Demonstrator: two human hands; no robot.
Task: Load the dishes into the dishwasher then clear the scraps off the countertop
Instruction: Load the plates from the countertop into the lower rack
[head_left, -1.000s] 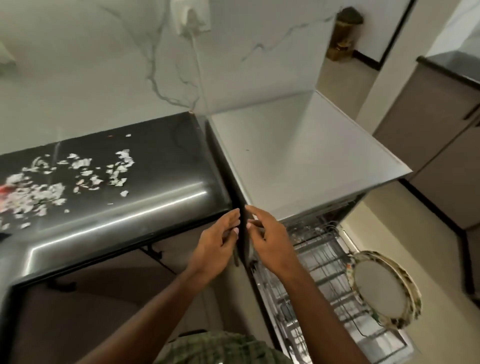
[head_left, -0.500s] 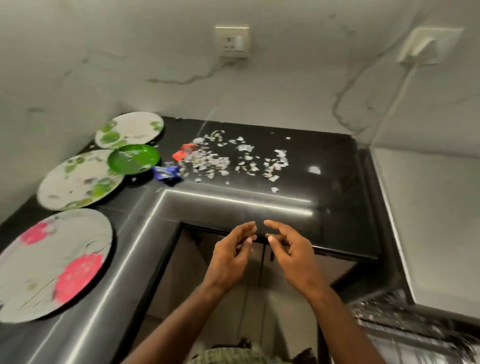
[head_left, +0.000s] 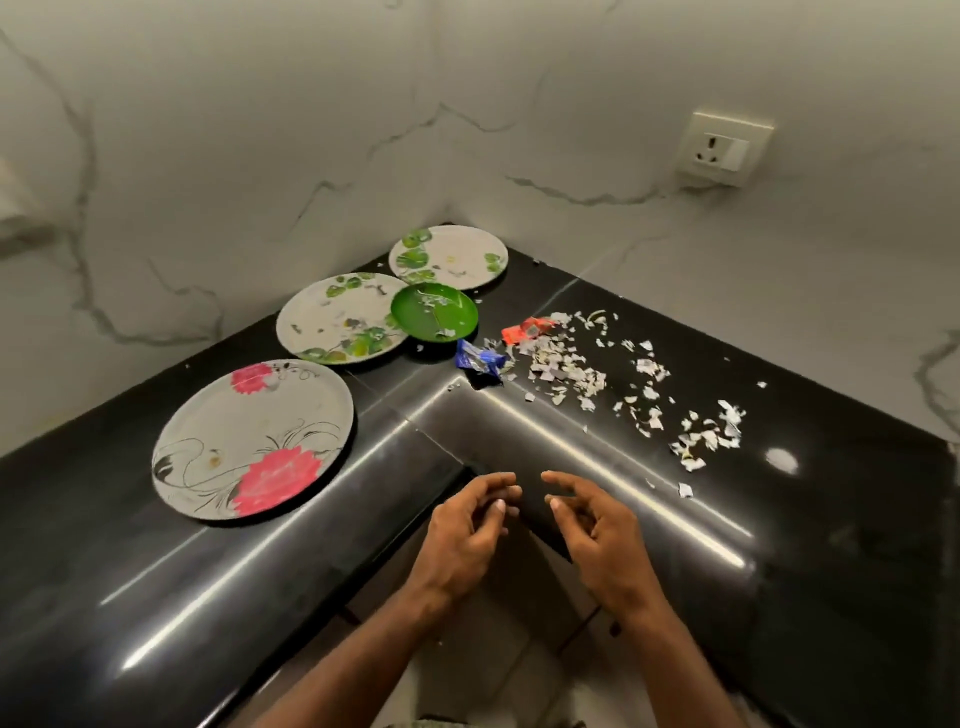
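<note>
Several plates lie on the black L-shaped countertop (head_left: 831, 545): a large white plate with pink flowers (head_left: 253, 438), a white plate with green leaves (head_left: 345, 317), a small green plate (head_left: 434, 311) holding a few scraps, and a smaller leaf-patterned plate (head_left: 448, 256) in the corner. White paper scraps (head_left: 597, 374) are strewn to the right, with a red wrapper (head_left: 527, 329) and a blue wrapper (head_left: 479, 359). My left hand (head_left: 467, 535) and my right hand (head_left: 592, 530) hover empty over the counter's inner corner, fingers loosely curled. The dishwasher is out of view.
Marble-patterned walls meet behind the plates. A wall socket (head_left: 723, 149) sits on the right wall. Tiled floor (head_left: 493, 675) shows below the counter's inner corner between my forearms.
My view has swung left from the dishwasher to the counter corner. All the plates and scraps came into sight. Both hands stayed empty in front of me and drew slightly apart.
</note>
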